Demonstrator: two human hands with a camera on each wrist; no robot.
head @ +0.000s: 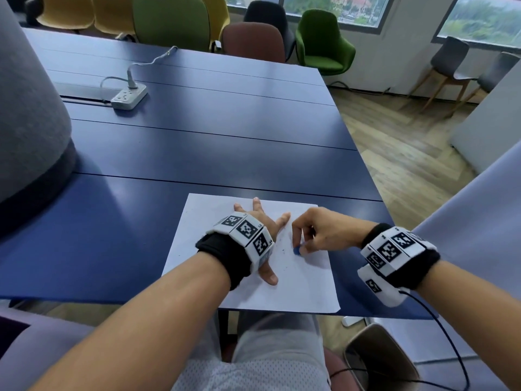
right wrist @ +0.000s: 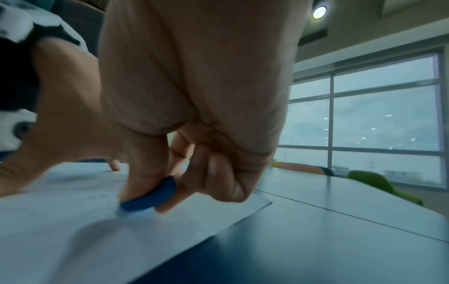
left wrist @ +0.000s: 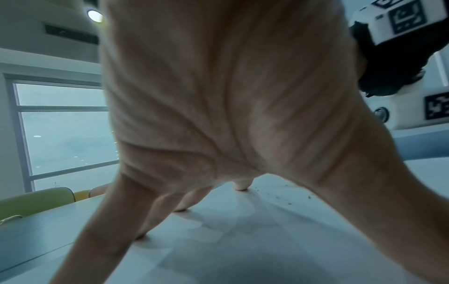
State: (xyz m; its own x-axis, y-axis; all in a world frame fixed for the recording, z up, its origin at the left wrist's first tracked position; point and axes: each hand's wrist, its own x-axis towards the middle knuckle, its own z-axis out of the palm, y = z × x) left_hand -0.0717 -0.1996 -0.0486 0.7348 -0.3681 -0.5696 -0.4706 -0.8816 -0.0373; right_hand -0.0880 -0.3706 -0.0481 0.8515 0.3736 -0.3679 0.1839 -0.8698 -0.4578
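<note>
A white sheet of paper (head: 307, 286) lies on the blue table (head: 197, 142) near its front edge. My left hand (head: 263, 221) presses flat on the sheet with its fingers spread (left wrist: 243, 187). My right hand (head: 313, 232) pinches a small blue eraser (head: 297, 251) between thumb and fingers, and the eraser's lower edge touches the paper (right wrist: 73, 221). In the right wrist view the blue eraser (right wrist: 152, 196) sits under the thumb, the other fingers curled beside it. Dark crumbs (head: 282, 251) are scattered on the sheet between the two hands.
A white power strip (head: 129, 96) with its cable lies on the table's far left. A grey rounded partition (head: 28, 108) stands at the left edge. Coloured chairs (head: 321, 40) line the far side. Wooden floor (head: 408, 153) lies right of the table.
</note>
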